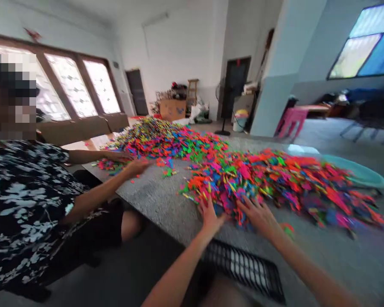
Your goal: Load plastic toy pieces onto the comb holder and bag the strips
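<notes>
A long heap of small bright plastic pieces (269, 175), in red, orange, pink, green and blue, lies on the grey tabletop (166, 196). At the heap's near edge is my left hand (210, 214), its thumb and fingers apart and its fingertips against the pieces. Just to the right, my right hand (258, 214) reaches into the same edge with fingers spread. Neither hand visibly grips a piece; some fingertips are partly lost among the pieces. Below my hands, at the table's near edge, sits a black slatted plastic basket (243, 264).
To the left sits a person in a floral top (28, 200), both hands at the table near a second heap (156, 136). A light-blue basin (358, 170) stands beyond my heap at right. Farther back are a cardboard box (173, 109), a pink stool (292, 121) and a pillar (277, 81).
</notes>
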Demonstrator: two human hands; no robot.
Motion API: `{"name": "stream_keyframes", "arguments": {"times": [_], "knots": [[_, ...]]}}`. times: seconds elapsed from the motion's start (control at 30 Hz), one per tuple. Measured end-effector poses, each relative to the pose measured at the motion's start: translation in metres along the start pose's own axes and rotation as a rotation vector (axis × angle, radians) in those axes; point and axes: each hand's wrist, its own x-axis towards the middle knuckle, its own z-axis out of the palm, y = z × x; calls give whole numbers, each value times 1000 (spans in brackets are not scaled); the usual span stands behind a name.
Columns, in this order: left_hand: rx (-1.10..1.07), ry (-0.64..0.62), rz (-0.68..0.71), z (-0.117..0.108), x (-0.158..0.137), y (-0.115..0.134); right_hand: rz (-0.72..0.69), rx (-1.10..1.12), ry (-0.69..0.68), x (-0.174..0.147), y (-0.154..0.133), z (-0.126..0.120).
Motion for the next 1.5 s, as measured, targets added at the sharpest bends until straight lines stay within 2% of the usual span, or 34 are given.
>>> {"name": "stream_keyframes", "arguments": {"times": [0.1,0.17,0.23,0.33,0.43,0.6,0.7,0.8,0.9,1.0,1.07,1.13,1.2,1.27,1.3,1.37,1.43,1.5], "knots": [[-62,-10,-39,24,3,20,41,66,-94,-20,15,-13],[-98,-55,-10,33,1,25,88,96,-127,-37,28,-16],[-121,-85,48,29,-5,22,139,106,-160,-58,40,-19],[-121,-77,157,9,-21,5,227,109,-213,-86,43,-29],[-77,-29,250,-9,-37,-11,256,160,-208,-101,17,-36],[5,14,390,-16,-63,-17,38,413,-236,-125,-54,-29],[43,16,470,-16,-96,-20,68,494,-217,-141,-65,-28],[80,-41,584,-8,-139,-23,108,532,-113,-121,-63,-40],[200,-30,672,8,-168,-25,14,490,-73,-59,-86,-53],[324,-13,715,21,-171,-26,-184,374,-125,11,-135,-54],[344,-20,734,25,-166,-29,-335,293,-114,40,-165,-50],[357,-30,767,24,-159,-32,-448,262,-92,48,-181,-46],[359,-40,784,24,-155,-33,-465,324,-38,37,-178,-44],[337,-46,775,26,-154,-30,-355,489,75,9,-159,-44],[321,-41,755,28,-155,-26,-242,588,142,-9,-146,-44],[303,-5,698,35,-161,-16,72,742,243,-48,-116,-42],[307,36,675,43,-171,-4,371,750,229,-84,-88,-41],[319,41,719,51,-181,4,511,618,106,-111,-66,-40]]}}
